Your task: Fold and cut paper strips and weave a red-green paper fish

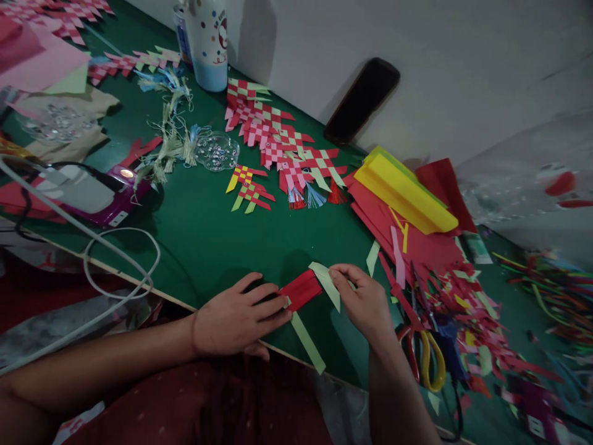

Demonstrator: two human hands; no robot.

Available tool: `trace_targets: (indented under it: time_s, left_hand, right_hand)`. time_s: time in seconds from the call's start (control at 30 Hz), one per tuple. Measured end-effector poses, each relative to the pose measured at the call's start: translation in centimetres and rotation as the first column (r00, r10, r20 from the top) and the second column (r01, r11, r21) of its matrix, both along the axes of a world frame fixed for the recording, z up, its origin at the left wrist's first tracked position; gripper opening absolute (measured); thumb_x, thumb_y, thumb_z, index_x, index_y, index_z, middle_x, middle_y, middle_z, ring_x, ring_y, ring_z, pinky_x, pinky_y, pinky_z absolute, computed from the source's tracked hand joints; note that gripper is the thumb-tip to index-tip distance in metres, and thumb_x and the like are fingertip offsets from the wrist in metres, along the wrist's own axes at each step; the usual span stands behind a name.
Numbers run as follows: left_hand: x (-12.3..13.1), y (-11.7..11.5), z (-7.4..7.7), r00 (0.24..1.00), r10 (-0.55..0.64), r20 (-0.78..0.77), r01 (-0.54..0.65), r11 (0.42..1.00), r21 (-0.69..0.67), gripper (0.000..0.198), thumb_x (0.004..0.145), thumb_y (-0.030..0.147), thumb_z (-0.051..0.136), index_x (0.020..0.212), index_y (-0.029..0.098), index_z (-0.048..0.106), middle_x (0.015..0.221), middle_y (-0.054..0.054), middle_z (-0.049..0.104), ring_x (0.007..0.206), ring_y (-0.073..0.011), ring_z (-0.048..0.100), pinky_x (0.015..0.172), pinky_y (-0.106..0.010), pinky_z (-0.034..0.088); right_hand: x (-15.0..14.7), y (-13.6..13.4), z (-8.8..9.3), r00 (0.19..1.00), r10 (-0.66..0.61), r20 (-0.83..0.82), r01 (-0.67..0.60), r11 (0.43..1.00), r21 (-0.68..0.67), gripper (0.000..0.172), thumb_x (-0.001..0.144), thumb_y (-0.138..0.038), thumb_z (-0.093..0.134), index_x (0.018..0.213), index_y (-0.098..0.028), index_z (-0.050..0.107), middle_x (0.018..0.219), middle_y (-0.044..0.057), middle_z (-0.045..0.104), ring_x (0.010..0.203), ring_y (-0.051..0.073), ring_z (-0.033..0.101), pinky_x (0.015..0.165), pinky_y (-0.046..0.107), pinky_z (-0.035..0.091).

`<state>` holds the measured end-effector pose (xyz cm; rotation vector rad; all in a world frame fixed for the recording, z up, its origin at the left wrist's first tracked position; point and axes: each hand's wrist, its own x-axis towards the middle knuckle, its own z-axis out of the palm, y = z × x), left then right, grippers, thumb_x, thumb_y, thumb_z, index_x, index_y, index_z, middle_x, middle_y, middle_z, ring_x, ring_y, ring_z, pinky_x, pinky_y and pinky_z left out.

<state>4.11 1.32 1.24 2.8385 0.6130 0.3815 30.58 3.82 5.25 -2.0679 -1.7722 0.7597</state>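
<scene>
My left hand (238, 315) lies flat on the green table (204, 228), fingers stretched out and pressing the end of folded red paper strips (301, 289). My right hand (364, 300) pinches a pale green paper strip (325, 281) that crosses the red strips. A second pale green strip (307, 340) runs from under the red strips toward the table's near edge.
Woven red-and-green paper fish (282, 145) lie at the table's middle and back. A yellow and red paper stack (403, 191) and scissors (426, 355) with scraps sit right. A phone (362, 99) leans on the wall. A glue gun (99, 191), cable, a dish of googly eyes (217, 151) and a bottle (208, 43) are left.
</scene>
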Motion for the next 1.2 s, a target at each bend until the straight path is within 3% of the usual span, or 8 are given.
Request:
trace_targets:
  time_s: [0.3, 0.5, 0.83, 1.2]
  left_hand:
    - [0.0, 0.0, 0.1, 1.0, 0.0, -0.016, 0.0, 1.0, 0.001, 0.061, 0.091, 0.062, 0.043, 0.138, 0.022, 0.045, 0.135, -0.007, 0.053, 0.123, -0.0266, 0.043, 0.108, -0.049, 0.024]
    - [0.0, 0.0, 0.0, 1.0, -0.003, -0.008, 0.003, 1.0, -0.01, 0.062, 0.091, 0.062, 0.044, 0.138, 0.021, 0.045, 0.134, -0.007, 0.054, 0.123, -0.0269, 0.042, 0.108, -0.05, 0.024]
    - [0.0, 0.0, 0.2, 1.0, 0.005, -0.01, -0.005, 1.0, 0.0, 0.063, 0.088, 0.062, 0.048, 0.137, 0.023, 0.046, 0.133, -0.008, 0.054, 0.121, -0.0268, 0.044, 0.106, -0.048, 0.028]
    - [0.0, 0.0, 0.2, 1.0, 0.001, -0.026, -0.001, 1.0, -0.007, 0.06, 0.092, 0.061, 0.042, 0.137, 0.022, 0.046, 0.136, -0.008, 0.053, 0.118, -0.0261, 0.044, 0.103, -0.047, 0.026]
  right_hand:
    - [-0.3, 0.0, 0.3, 0.999, -0.009, -0.043, 0.007, 0.998, -0.056, 0.034, 0.083, -0.05, 0.053, 0.086, -0.021, 0.07, 0.079, 0.003, 0.07, 0.071, 0.018, 0.061, 0.065, 0.028, 0.044]
    - [0.2, 0.3, 0.7, 0.994, -0.084, -0.073, 0.081, 0.996, -0.042, 0.037, 0.081, -0.052, 0.054, 0.085, -0.018, 0.069, 0.068, 0.003, 0.066, 0.061, 0.016, 0.057, 0.057, 0.027, 0.042]
    - [-0.5, 0.0, -0.1, 0.993, -0.003, -0.12, -0.009, 0.995, -0.099, 0.035, 0.083, -0.05, 0.053, 0.086, -0.019, 0.069, 0.064, 0.001, 0.065, 0.055, 0.015, 0.055, 0.053, 0.026, 0.04]
    - [-0.8, 0.1, 0.6, 0.991, 0.073, -0.112, -0.092, 0.98, -0.178, 0.031, 0.086, -0.048, 0.05, 0.083, -0.021, 0.066, 0.066, -0.001, 0.065, 0.058, 0.014, 0.055, 0.056, 0.025, 0.04]
